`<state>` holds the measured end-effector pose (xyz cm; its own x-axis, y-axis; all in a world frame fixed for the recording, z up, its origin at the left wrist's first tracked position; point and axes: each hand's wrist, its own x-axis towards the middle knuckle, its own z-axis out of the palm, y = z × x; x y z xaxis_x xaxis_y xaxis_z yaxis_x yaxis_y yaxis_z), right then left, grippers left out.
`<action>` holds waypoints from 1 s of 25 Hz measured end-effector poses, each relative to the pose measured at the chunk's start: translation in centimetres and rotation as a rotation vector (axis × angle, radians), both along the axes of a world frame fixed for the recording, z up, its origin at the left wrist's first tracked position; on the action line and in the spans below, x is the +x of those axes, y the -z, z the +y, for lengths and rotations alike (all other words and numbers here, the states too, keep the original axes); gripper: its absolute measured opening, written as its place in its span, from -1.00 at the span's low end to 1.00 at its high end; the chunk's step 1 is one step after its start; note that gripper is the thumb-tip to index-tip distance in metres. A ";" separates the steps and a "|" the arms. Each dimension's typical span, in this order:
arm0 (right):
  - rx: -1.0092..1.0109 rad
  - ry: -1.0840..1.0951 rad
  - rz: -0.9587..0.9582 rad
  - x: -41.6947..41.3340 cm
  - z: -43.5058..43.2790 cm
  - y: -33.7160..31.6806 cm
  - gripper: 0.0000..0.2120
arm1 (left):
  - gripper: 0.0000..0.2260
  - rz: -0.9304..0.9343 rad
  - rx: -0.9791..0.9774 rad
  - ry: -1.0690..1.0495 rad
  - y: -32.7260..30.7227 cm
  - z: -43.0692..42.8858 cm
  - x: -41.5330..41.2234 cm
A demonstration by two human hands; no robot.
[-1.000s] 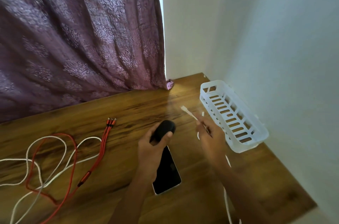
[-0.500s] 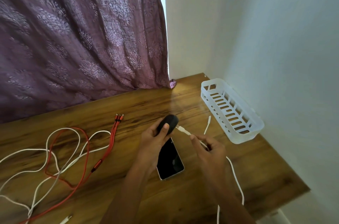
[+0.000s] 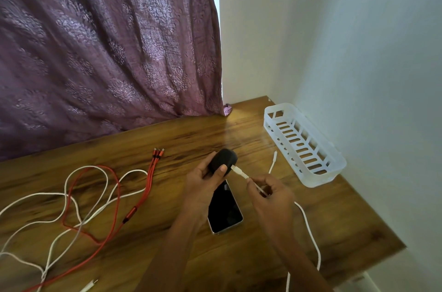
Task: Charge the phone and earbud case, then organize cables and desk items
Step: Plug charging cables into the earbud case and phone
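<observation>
Plug [image 3: 238, 171] has closed onto the case [image 3: 223, 160], which the left hand [image 3: 203, 186] grips above the phone [image 3: 224, 212]; right hand [image 3: 270, 196] pinches the cable [image 3: 308, 224], aimed up-left along its axis

Your view comes from the camera on your head, which looks forward and steeply down along both forearms to the counter [image 3: 239, 255]. Your left hand [image 3: 203, 186] and right hand [image 3: 270, 198] sit close under the lens at mid-frame. Beyond them the wide angle takes in the curtain [image 3: 107, 52], and right of the right hand, the wall [image 3: 370, 76].
</observation>
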<state>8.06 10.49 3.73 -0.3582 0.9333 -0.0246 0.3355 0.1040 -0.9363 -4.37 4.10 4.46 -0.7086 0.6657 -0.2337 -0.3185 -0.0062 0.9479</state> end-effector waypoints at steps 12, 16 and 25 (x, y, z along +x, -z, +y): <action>0.210 -0.068 -0.018 -0.5 0.4 -0.2 -0.82 | -0.45 0.028 -0.003 0.067 0.2 -0.1 -0.5; 0.254 -0.085 -0.013 -0.6 0.5 -0.3 -0.85 | -0.48 0.036 -0.031 0.072 0.1 -0.1 -0.7; 0.348 -0.100 -0.026 -0.8 1.5 -0.6 -0.90 | -0.56 0.036 -0.070 0.080 1.2 1.1 -0.3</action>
